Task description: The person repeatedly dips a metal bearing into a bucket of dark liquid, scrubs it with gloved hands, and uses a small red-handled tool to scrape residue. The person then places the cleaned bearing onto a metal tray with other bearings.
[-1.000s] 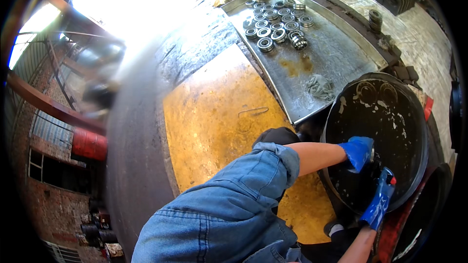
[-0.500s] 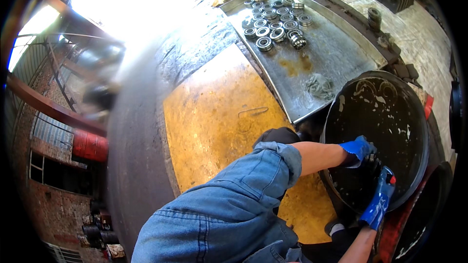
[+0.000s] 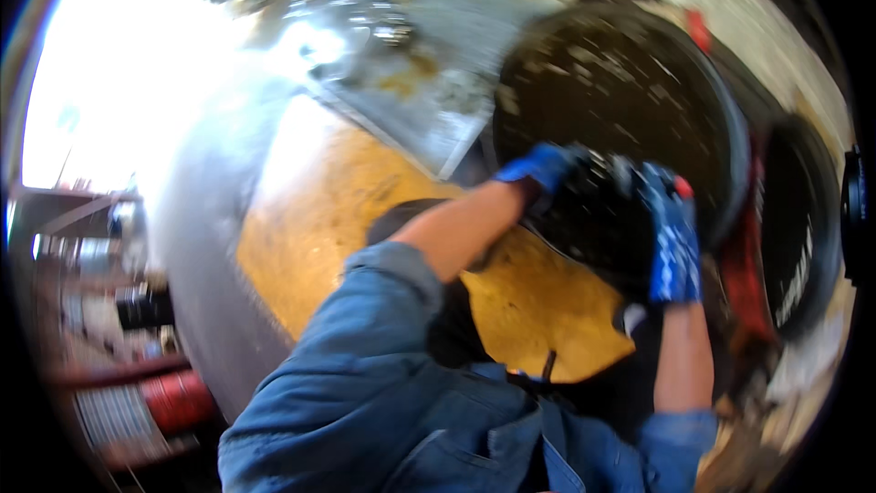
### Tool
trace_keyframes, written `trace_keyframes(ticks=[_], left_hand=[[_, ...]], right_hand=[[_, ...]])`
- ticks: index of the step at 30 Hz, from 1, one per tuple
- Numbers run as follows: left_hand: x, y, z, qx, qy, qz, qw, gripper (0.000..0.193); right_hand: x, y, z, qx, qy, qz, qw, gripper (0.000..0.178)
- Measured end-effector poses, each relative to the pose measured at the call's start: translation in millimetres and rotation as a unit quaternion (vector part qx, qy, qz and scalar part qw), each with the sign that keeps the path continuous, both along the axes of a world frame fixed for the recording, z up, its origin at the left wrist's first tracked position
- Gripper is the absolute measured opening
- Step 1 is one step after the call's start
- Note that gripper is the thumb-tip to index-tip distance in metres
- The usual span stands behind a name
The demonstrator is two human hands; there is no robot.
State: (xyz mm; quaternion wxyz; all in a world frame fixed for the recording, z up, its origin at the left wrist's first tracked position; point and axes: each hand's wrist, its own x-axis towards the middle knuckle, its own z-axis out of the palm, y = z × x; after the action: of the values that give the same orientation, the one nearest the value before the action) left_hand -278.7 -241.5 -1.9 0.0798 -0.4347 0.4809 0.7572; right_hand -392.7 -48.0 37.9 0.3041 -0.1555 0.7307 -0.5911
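Both my hands wear blue gloves and are over the near part of a large round drum (image 3: 733, 160) of dark liquid. My left hand (image 3: 546, 172) is closed around a dark, shiny metal bearing (image 3: 595, 164), whose outline is smeared by motion. Opposite it, my right hand (image 3: 672, 233) has its fingers curled in against the bearing's other side. A small red spot shows on that hand's fingers. White streaks mark the back of its glove. Pale flecks float on the liquid beyond my hands.
Beyond the drum's left side lies a shallow metal tray (image 3: 465, 14) with several bearings (image 3: 379, 18) on it. A yellow sheet (image 3: 319, 192) covers the floor beside me. Another dark drum (image 3: 803, 219) stands close on the right. A red barrel (image 3: 178, 400) is far left.
The whole view has swung, so the tray and drum now appear farther up and left. My right hand has come up level with my left, and both still grip the bearing.
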Motion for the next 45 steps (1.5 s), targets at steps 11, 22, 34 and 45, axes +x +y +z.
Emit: trace_keyframes(ticks=[11, 22, 34, 45], left_hand=[[2.4, 6.1, -15.9, -0.091, -0.016, -0.066, 0.994, 0.044], [-0.1, 11.0, -0.1, -0.08, -0.08, -0.082, 0.99, 0.05], [-4.5, 0.7, -24.2, -0.066, -0.075, -0.091, 0.991, 0.051], [-5.8, -5.1, -43.3, -0.054, -0.089, -0.044, 0.994, 0.051]], right_hand=[[-32.1, 1.4, -56.8, 0.092, -0.047, -0.071, 0.992, 0.028], [-25.9, -3.4, -52.0, 0.078, -0.012, -0.094, 0.992, 0.029], [-24.3, -5.7, -36.4, 0.165, -0.029, -0.059, 0.984, 0.032], [-5.9, -3.3, -25.1, 0.121, 0.066, 0.019, 0.99, 0.02]])
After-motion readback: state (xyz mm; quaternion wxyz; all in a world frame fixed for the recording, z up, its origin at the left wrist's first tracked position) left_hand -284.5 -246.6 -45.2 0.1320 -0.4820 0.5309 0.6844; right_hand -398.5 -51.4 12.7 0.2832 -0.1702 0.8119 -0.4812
